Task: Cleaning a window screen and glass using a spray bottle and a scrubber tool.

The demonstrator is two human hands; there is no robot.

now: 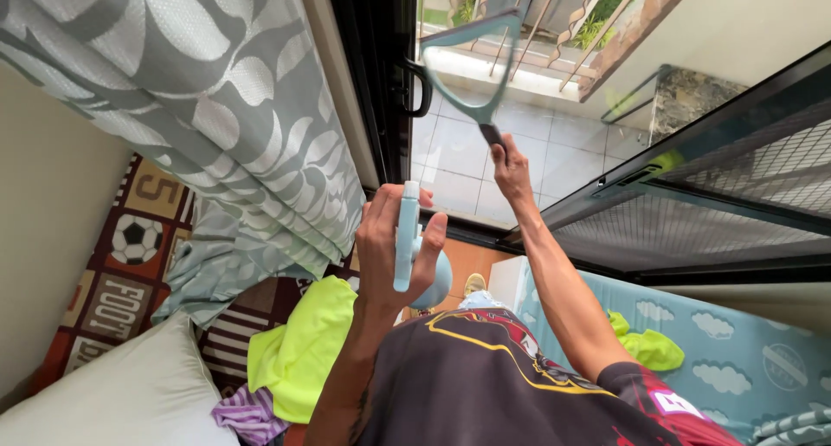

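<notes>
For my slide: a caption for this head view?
Left hand holds a spray bottle; right hand holds a squeegee against glass.

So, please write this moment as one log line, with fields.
left hand: holds light-blue spray bottle | right hand: holds squeegee raised against window glass | nearby: grey patterned curtain
</notes>
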